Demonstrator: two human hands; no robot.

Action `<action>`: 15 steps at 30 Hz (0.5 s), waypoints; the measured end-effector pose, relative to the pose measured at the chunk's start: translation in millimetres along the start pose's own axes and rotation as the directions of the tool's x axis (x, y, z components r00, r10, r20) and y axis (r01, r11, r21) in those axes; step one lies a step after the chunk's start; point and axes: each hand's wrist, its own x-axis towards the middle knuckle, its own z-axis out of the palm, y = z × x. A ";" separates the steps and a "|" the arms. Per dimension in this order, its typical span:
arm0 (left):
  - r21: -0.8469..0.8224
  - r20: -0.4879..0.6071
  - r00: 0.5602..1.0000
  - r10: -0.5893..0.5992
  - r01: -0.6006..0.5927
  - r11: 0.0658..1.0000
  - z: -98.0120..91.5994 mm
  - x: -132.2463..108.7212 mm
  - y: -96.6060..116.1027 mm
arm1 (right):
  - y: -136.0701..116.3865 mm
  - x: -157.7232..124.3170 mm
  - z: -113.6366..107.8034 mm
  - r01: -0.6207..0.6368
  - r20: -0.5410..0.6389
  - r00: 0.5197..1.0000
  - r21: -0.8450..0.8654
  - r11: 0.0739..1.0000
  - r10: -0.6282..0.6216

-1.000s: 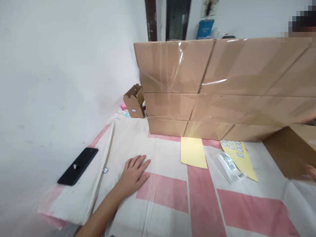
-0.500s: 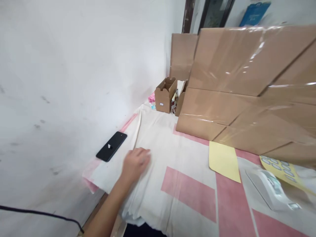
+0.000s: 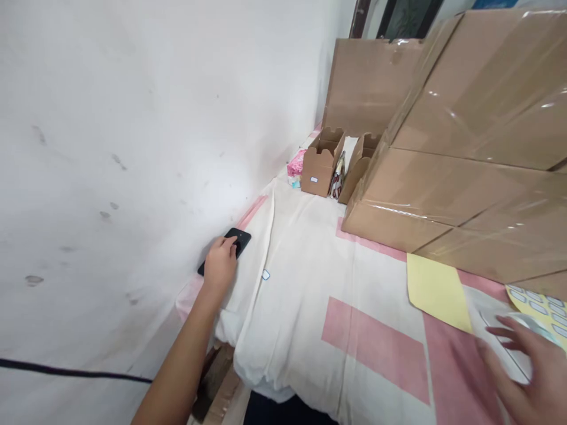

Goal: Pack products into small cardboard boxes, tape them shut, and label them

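Note:
A black phone [image 3: 241, 241] lies on the cloth by the wall. My left hand [image 3: 220, 262] is over it, fingers curled and fingertips on the phone, covering its middle. At the lower right my right hand [image 3: 529, 366] has its fingers apart. It hovers over or beside a white handheld device [image 3: 509, 354], which it partly hides; whether they touch, I cannot tell. A small white label with a blue border [image 3: 265, 274] rests on the cloth, right of my left hand.
Large taped cardboard boxes [image 3: 443, 183] stand at the back right. Beside them are a small open carton [image 3: 316, 171] and a pink item [image 3: 296, 164]. A yellow sheet [image 3: 436, 289] and a label sheet [image 3: 543, 304] lie in front. A white wall [image 3: 133, 147] borders the left.
My left hand has moved left from the cloth onto the phone. My right hand has come into view at the lower right. The small label now shows on the cloth. The view has shifted left.

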 end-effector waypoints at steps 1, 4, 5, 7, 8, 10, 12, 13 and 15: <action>-0.020 0.002 1.000 -0.001 0.001 1.000 -0.8 4.7 -2.9 | -9.4 0.4 8.7 0.034 0.008 0.999 0.022 0.999 -0.035; -0.054 -0.001 1.000 -0.014 0.014 0.998 -3.8 17.8 -11.9 | -29.3 -7.5 33.2 0.079 0.060 0.994 0.122 0.989 -0.087; -0.053 -0.004 1.000 -0.015 0.015 0.998 -4.3 22.1 -13.6 | -32.7 -11.9 40.3 0.075 0.083 0.993 0.141 0.987 -0.087; -0.039 0.000 1.000 0.000 0.000 0.999 -4.2 30.3 -13.3 | -35.4 -20.1 51.3 0.081 0.124 0.987 0.167 0.983 -0.102; -0.028 0.009 1.000 0.016 -0.016 0.999 -3.7 33.8 -11.6 | -35.4 -23.0 54.8 0.083 0.140 0.984 0.171 0.982 -0.107; -0.006 0.043 0.997 0.060 -0.060 0.998 -2.9 38.0 -6.1 | -34.4 -25.4 57.6 0.053 0.157 0.984 0.179 0.982 -0.082; 0.005 0.090 0.990 0.105 -0.106 0.994 -3.6 36.5 -0.8 | -33.5 -24.3 56.4 -0.003 0.152 0.988 0.192 0.981 -0.027; 0.007 0.112 0.986 0.123 -0.124 0.992 -5.0 33.4 0.9 | -33.4 -23.1 55.3 -0.023 0.149 0.989 0.195 0.981 -0.006; 0.009 0.149 0.978 0.143 -0.146 0.989 -10.1 23.5 1.3 | -33.5 -20.7 53.6 -0.034 0.145 0.989 0.200 0.979 0.005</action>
